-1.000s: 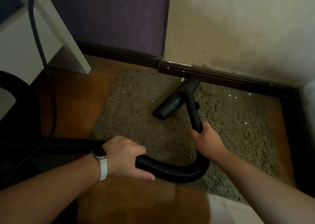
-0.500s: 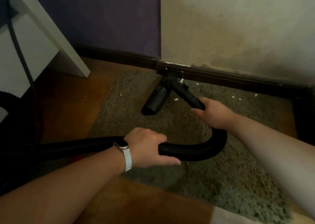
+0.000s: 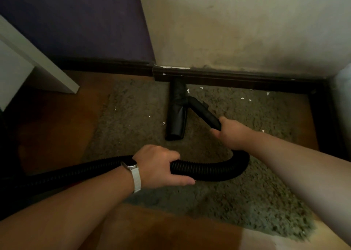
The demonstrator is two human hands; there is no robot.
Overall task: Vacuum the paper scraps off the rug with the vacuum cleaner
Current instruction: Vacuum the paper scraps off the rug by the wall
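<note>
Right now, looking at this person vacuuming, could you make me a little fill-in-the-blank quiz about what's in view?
1. The left hand grips the black ribbed ___ of the vacuum cleaner.
2. The right hand holds the rigid black tube joined to the long black nozzle, which lies on the shaggy grey-brown ___.
3. The small paper scraps near the dark baseboard are ___ in colour.
Missing words: hose; rug; white.

The hose [image 3: 209,171] runs off the left edge.
</note>
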